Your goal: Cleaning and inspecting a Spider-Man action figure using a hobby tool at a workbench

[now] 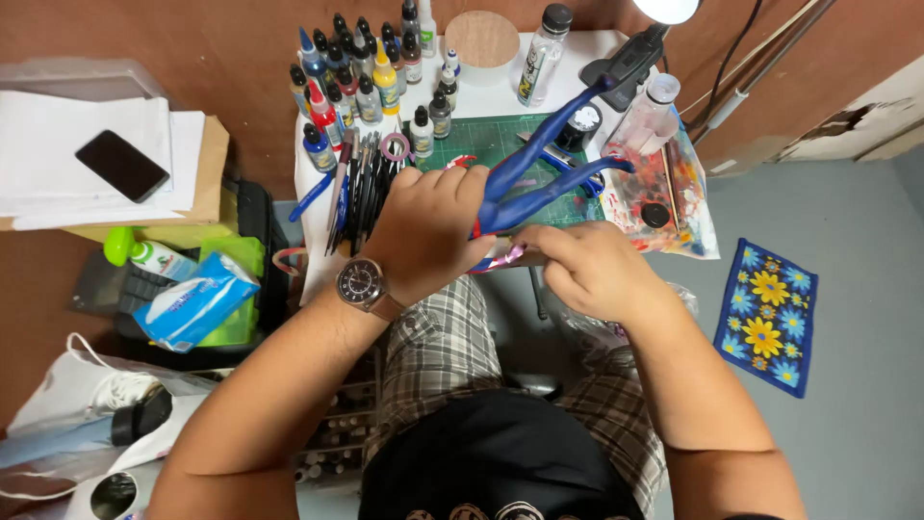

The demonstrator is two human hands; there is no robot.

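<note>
Now my left hand (428,231) grips the blue figure (539,178) above the small table (313,221), limbs pointing away, while my right hand (587,270) pinches its base. Paint bottles (361,82) stand behind.

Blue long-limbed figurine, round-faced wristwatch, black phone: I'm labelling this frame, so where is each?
Blue long-limbed figurine (539,188): head view, on its body above the hands.
Round-faced wristwatch (361,282): head view, on the dial, left wrist.
Black phone (121,165): head view, on the screen's middle.

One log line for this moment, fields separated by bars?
left hand: grips blue figure | right hand: at its base | below: green cutting mat
</note>
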